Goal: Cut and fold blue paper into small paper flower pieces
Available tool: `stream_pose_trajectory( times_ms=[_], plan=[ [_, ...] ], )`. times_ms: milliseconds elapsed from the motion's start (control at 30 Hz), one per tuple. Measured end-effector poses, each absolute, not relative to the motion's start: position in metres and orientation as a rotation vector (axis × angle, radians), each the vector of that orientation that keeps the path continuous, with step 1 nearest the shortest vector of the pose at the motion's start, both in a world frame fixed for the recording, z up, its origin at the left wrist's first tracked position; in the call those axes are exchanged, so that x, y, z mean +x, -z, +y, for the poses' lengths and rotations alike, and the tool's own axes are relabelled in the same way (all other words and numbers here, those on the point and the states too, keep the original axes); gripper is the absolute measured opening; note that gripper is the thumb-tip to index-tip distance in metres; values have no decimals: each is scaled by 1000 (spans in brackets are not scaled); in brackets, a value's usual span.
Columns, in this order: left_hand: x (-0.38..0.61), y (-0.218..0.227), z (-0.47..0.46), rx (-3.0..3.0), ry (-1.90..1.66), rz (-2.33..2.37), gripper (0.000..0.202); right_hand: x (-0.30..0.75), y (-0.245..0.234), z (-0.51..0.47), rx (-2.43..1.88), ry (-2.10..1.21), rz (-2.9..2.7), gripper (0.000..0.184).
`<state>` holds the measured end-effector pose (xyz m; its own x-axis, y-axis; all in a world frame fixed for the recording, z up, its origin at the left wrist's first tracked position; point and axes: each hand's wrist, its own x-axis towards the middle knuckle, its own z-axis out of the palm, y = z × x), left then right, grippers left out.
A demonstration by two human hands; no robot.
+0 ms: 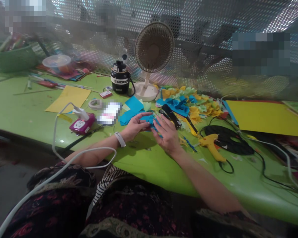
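Near the middle of the green table, my left hand (136, 126) and my right hand (167, 134) meet over a small piece of blue paper (150, 119). Fingers of both hands close on it, and part of it is hidden behind them. Flat blue paper sheets (134, 106) lie just beyond my left hand. A black stapler (172, 115) rests right behind my right hand. Past it spreads a pile of crumpled blue, yellow and green paper pieces (196, 102). Scissors with yellow handles (191, 127) lie to the right of my right hand.
A yellow glue gun (211, 145) and black cable lie at right, near yellow sheets (268, 115). A fan (154, 49) and black flask (120, 79) stand behind. At left are a phone (109, 113), tape roll (95, 104) and purple power socket (82, 125); a white cable crosses my left forearm.
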<state>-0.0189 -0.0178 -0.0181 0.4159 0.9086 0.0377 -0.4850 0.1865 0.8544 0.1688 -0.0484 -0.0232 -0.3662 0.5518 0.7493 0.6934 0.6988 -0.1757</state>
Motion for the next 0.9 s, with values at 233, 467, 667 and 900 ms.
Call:
stream_pose_trajectory(
  times_ms=[233,467,667,900],
  plan=[
    [-19,18,-16,1038,-1076,581,51,168,19,-50,-968,173,-1936,37],
    [-19,23,-15,1281,-1086,645,32,170,19,-48,-1000,235,-1902,9],
    [-19,27,-17,1768,-1197,717,29,167,21,-50,-1015,77,-1848,7],
    [-22,17,-21,1571,-1140,653,50,174,23,-44,-1071,-109,-1730,14]
  ],
)
